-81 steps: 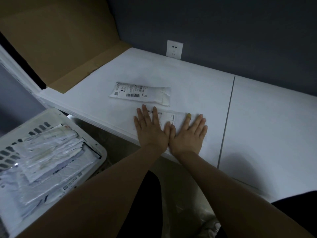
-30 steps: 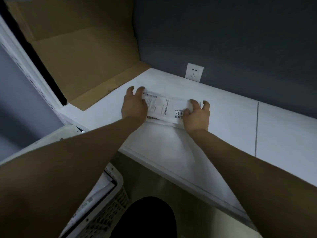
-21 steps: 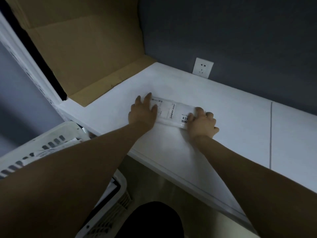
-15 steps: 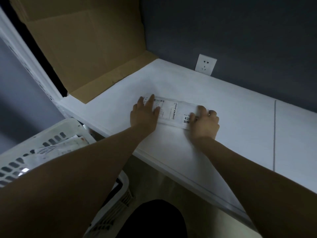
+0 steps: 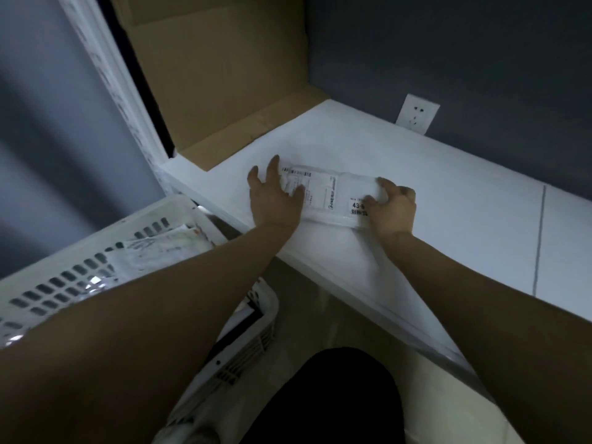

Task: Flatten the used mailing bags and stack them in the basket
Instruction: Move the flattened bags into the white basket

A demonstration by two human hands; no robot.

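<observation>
The bag (image 5: 330, 195) lies on the desk (image 5: 448, 187), long axis left to right, spanning the gap between the hands. The left hand (image 5: 275, 200) is spread, fingers nearly straight, thumb resting on the bag's left end. The right hand (image 5: 392, 209) curls over the right end, pinching it. The basket (image 5: 48, 293), already holding bags, sits lower at near left, nearer the left hand.

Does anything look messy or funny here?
Yes: the bags in the white basket on the left lie crooked, pointing different ways, not in a neat stack. The mailing bag on the table looks whole.
</observation>
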